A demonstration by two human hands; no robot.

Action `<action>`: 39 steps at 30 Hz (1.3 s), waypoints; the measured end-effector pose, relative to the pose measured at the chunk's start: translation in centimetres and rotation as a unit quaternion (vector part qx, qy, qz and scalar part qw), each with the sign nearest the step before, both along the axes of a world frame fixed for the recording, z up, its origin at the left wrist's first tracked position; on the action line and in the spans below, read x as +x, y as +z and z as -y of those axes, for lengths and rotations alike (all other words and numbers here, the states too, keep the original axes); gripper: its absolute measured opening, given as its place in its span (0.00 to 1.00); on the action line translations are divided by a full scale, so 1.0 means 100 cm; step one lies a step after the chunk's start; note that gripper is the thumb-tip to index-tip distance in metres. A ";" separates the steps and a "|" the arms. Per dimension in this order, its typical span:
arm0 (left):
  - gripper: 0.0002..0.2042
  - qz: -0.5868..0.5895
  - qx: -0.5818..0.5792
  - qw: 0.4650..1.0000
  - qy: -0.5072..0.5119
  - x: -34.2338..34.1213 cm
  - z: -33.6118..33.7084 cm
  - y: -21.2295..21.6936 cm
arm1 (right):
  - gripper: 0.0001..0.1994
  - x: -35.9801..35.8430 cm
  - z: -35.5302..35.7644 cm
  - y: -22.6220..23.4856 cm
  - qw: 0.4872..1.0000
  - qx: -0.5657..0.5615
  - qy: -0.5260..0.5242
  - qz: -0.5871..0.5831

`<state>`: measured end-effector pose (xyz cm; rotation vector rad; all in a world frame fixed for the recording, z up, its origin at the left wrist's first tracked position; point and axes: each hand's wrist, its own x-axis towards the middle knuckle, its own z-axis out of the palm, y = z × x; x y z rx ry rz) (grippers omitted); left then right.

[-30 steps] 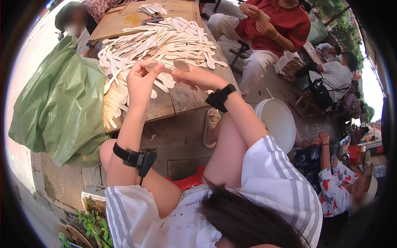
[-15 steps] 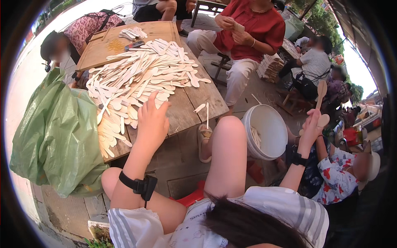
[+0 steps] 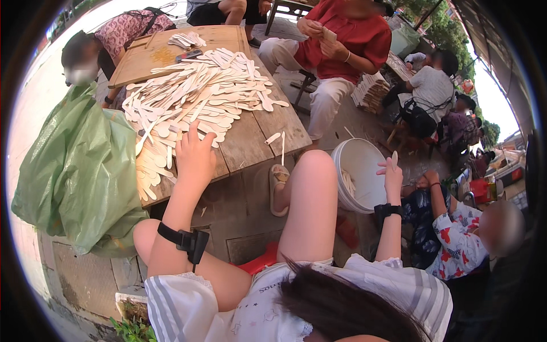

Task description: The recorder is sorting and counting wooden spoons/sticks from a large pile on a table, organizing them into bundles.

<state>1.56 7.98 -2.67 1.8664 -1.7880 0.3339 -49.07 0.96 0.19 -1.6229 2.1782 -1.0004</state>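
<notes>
My left hand [image 3: 194,155] lies palm down on a heap of pale wooden spoon-shaped sticks [image 3: 199,100] spread over a low wooden table [image 3: 250,139]. Its fingers are spread over the near edge of the heap. My right hand [image 3: 392,172] is held out to the right over a white bucket [image 3: 358,171] and pinches one wooden stick [image 3: 394,161] upright. Several sticks lie inside the bucket. Black bands sit on both of my wrists.
A big green plastic bag [image 3: 74,171] bulges left of the table. A person in red [image 3: 342,45] sits behind the table, another in a floral shirt [image 3: 461,239] crouches at my right. A sandalled foot [image 3: 278,182] rests beside the bucket.
My right hand left the table with a stick and swung out right over the bucket. My left hand stayed on the heap.
</notes>
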 end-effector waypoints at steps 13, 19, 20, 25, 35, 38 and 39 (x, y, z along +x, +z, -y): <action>0.25 -0.590 0.215 0.618 -0.473 -0.035 -0.019 0.056 | 0.22 0.238 -0.090 0.057 0.720 0.333 0.413 0.448; 0.19 -0.544 0.341 0.552 -0.532 -0.042 -0.019 0.048 | 0.18 0.272 -0.098 0.051 0.706 0.347 0.418 0.455; 0.18 -0.535 0.309 0.563 -0.549 -0.040 -0.018 0.048 | 0.14 0.277 -0.100 0.054 0.729 0.321 0.416 0.438; 0.13 -0.527 0.245 0.583 -0.568 -0.043 -0.025 0.051 | 0.10 0.279 -0.103 0.046 0.783 0.290 0.437 0.334; 0.08 -0.614 0.244 0.578 -0.480 -0.050 -0.024 0.052 | 0.13 0.276 -0.098 0.048 0.779 0.337 0.447 0.283; 0.07 -0.654 0.293 0.568 -0.405 -0.053 -0.027 0.061 | 0.12 0.273 -0.094 0.045 0.751 0.317 0.442 0.375; 0.07 -0.659 0.294 0.571 -0.391 -0.055 -0.025 0.059 | 0.12 0.274 -0.093 0.043 0.753 0.311 0.446 0.371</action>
